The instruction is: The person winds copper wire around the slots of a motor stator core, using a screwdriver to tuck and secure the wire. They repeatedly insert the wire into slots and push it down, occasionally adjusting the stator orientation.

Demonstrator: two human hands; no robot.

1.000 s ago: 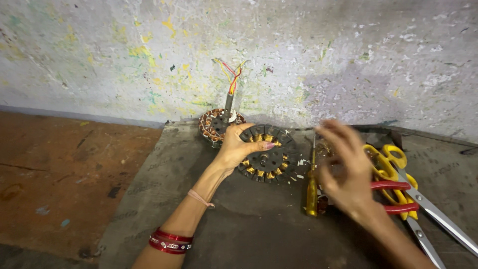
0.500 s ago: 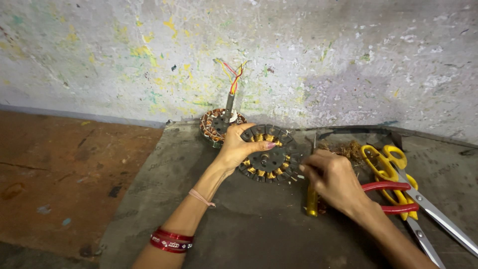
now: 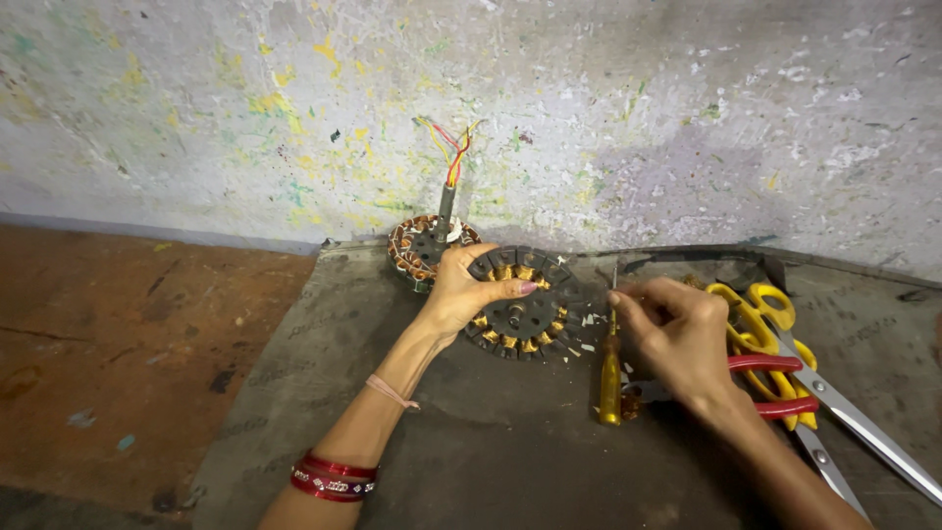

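Head view: left hand [image 3: 461, 291] lies flat, fingers spread over the stator [image 3: 520, 302]; right hand [image 3: 677, 339], just beside the stator, pinches something too small to tell.

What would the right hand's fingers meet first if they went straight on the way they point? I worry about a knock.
Probably the screwdriver shaft just beyond the right hand, then the stator disc under the left hand; depth is unclear.

Beside a black stator [image 3: 520, 306] ringed with copper-orange coils: a yellow-handled screwdriver [image 3: 610, 378], yellow-handled scissors [image 3: 775, 334], red-handled pliers [image 3: 775, 385]. Behind the stator, red and yellow wires [image 3: 451, 152] against a grey wall [image 3: 687, 118] flecked yellow and green.
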